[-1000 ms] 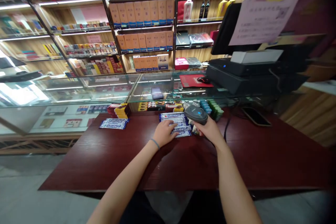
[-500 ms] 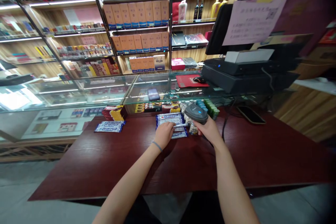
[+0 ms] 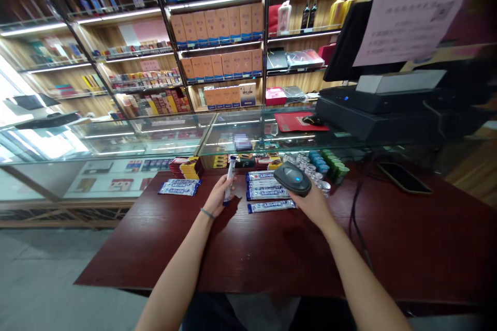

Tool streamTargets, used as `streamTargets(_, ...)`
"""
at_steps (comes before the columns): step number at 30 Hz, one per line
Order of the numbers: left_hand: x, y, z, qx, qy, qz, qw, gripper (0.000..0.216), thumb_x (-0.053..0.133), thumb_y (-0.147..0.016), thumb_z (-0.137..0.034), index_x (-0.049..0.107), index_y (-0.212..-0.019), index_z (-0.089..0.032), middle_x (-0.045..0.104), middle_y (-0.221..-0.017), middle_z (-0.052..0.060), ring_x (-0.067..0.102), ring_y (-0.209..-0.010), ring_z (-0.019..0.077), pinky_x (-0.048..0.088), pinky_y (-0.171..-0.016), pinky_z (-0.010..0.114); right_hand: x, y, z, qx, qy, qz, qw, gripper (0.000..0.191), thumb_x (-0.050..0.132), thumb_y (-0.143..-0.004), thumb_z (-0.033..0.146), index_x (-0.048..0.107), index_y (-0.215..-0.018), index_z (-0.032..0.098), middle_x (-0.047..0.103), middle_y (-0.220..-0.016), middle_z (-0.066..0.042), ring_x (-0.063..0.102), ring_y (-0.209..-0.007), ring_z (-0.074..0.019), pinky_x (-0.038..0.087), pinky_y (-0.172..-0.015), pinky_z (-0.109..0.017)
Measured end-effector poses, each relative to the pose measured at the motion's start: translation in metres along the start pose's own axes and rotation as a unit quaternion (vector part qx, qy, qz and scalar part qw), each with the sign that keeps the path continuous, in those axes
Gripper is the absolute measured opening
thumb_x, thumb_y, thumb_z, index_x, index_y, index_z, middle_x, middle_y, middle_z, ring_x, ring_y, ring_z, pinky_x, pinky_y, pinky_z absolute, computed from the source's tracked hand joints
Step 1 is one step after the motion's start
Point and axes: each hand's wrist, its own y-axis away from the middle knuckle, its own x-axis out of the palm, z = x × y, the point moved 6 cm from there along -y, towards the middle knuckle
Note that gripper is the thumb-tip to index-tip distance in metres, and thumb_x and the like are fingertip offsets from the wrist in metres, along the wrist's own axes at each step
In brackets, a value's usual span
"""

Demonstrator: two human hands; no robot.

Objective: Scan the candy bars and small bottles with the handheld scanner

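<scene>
My left hand (image 3: 218, 195) is closed round a slim blue-and-white packet (image 3: 230, 178), held upright above the dark red table. In my right hand (image 3: 312, 204) is a dark grey barcode scanner (image 3: 292, 178) with a small blue light, its head pointing away from me. Under and left of the scanner lies a row of similar blue-and-white packets (image 3: 266, 186). One single packet (image 3: 272, 206) lies apart, nearer to me. Another small group of these packets (image 3: 179, 187) rests at the left, in front of a stack of red and yellow packs (image 3: 185, 167).
Small cylinders with silver, blue and green wrapping (image 3: 325, 165) stand behind the scanner. A phone (image 3: 404, 177) and a black cable (image 3: 354, 217) lie on the table (image 3: 248, 258) at the right. Behind runs a glass counter (image 3: 166, 137) with a mouse and a monitor (image 3: 345, 41).
My left hand has lifted a packet from the row and carried it left, turning it upright. The scanner stays in my right hand, over the row. The view has shifted left.
</scene>
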Motion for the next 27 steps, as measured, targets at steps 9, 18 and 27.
streamTargets(9, -0.006, -0.001, -0.003, 0.039, -0.061, -0.049, 0.996, 0.049, 0.079, -0.069, -0.045, 0.069, -0.106, -0.014, 0.067, -0.078, 0.003, 0.059, -0.064, 0.0111, 0.045, -0.057, 0.021, 0.039, 0.021, 0.012, -0.013, 0.052, 0.102, 0.993, 0.052, 0.07, -0.071, 0.033, 0.055, -0.121, 0.029, 0.074, -0.094, -0.002, 0.07, -0.092, -0.0264, 0.053, -0.077, -0.034)
streamTargets(18, -0.015, -0.003, -0.004, 0.092, -0.182, -0.075, 0.976, 0.038, 0.072, -0.075, -0.042, 0.075, -0.102, -0.015, 0.072, -0.086, 0.006, 0.061, -0.071, 0.0145, 0.046, -0.062, 0.023, 0.046, 0.024, 0.017, -0.021, 0.075, 0.126, 0.989, 0.044, 0.069, -0.072, 0.035, 0.059, -0.115, 0.032, 0.075, -0.088, -0.001, 0.071, -0.087, -0.0272, 0.052, -0.071, -0.032)
streamTargets(27, -0.026, -0.003, -0.038, 0.195, -0.23, -0.133, 0.944, 0.035, 0.066, -0.082, -0.038, 0.072, -0.11, -0.018, 0.073, -0.107, 0.007, 0.067, -0.095, 0.0207, 0.049, -0.088, 0.032, 0.043, 0.023, 0.011, -0.01, 0.065, 0.091, 0.994, 0.048, 0.064, -0.073, 0.037, 0.053, -0.118, 0.027, 0.074, -0.093, -0.004, 0.07, -0.092, -0.0284, 0.052, -0.076, -0.036)
